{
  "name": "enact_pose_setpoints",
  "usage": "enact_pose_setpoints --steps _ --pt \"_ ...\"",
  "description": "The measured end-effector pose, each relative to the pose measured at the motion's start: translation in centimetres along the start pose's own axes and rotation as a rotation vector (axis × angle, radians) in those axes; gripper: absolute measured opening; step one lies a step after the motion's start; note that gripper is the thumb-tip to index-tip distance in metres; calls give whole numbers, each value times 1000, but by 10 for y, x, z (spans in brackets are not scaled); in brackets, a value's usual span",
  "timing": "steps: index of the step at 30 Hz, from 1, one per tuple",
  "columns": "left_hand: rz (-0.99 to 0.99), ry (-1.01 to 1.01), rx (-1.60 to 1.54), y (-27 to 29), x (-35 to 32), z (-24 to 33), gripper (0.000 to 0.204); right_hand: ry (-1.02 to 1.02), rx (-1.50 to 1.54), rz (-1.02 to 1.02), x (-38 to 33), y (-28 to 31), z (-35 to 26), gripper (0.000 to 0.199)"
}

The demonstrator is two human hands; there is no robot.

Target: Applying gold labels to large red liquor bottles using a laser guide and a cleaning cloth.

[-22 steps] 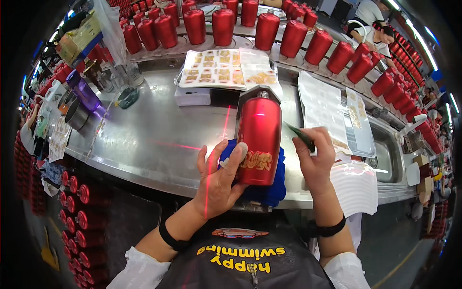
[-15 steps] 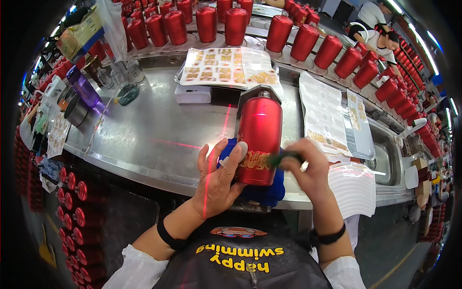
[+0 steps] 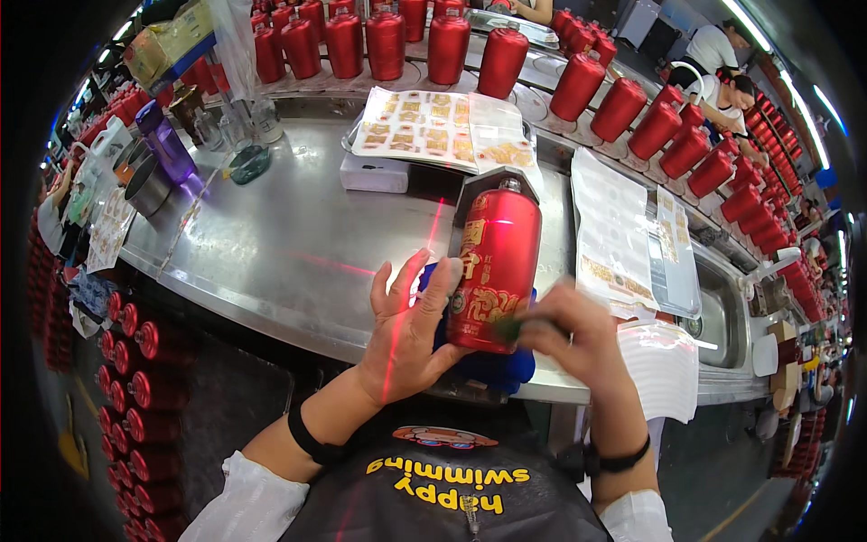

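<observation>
A glossy red bottle (image 3: 510, 257) with gold lettering and a gold patterned band lies tilted back in a dark cradle, its neck pointing away from me. Blue cloth (image 3: 497, 369) shows beneath its lower end. My left hand (image 3: 402, 330) steadies the bottle's lower left side with thumb and index finger, its other fingers stretched out. A white cover sits on one fingertip. At the lower right, my right hand (image 3: 578, 330) is closed around a small dark green tool (image 3: 508, 329) pressed to the gold band. Motion blurs this hand, and the tool's exact kind cannot be made out.
Sheets of gold stickers (image 3: 420, 126) lie behind the bottle above a white box (image 3: 373, 174). More sheets (image 3: 614, 235) are at right beside a sink (image 3: 718, 303). Red bottles line the far conveyor (image 3: 551, 107). A purple bottle (image 3: 167, 144) stands left; co-workers sit far right.
The red bottle has turned about its length, bringing gold lettering and more of the band into view. My right hand has moved slightly lower and left with the green tool.
</observation>
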State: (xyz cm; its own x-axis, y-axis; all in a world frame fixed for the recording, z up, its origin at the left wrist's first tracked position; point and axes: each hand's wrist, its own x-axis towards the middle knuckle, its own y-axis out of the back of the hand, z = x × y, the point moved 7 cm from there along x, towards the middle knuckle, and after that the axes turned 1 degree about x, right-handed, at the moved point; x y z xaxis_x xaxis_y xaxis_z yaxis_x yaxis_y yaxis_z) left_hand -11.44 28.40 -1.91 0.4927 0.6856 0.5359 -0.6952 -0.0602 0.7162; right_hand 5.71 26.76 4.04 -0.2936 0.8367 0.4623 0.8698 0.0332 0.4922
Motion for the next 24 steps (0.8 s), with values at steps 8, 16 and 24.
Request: enact_pose_setpoints --steps 8,16,24 --pt "-38 2 -7 -3 3 -4 102 -228 -125 96 12 11 24 18" --pt "66 -186 91 4 2 12 96 -122 -413 341 38 33 19 13" --pt "4 -245 37 11 9 5 86 -95 -537 420 48 51 25 17"
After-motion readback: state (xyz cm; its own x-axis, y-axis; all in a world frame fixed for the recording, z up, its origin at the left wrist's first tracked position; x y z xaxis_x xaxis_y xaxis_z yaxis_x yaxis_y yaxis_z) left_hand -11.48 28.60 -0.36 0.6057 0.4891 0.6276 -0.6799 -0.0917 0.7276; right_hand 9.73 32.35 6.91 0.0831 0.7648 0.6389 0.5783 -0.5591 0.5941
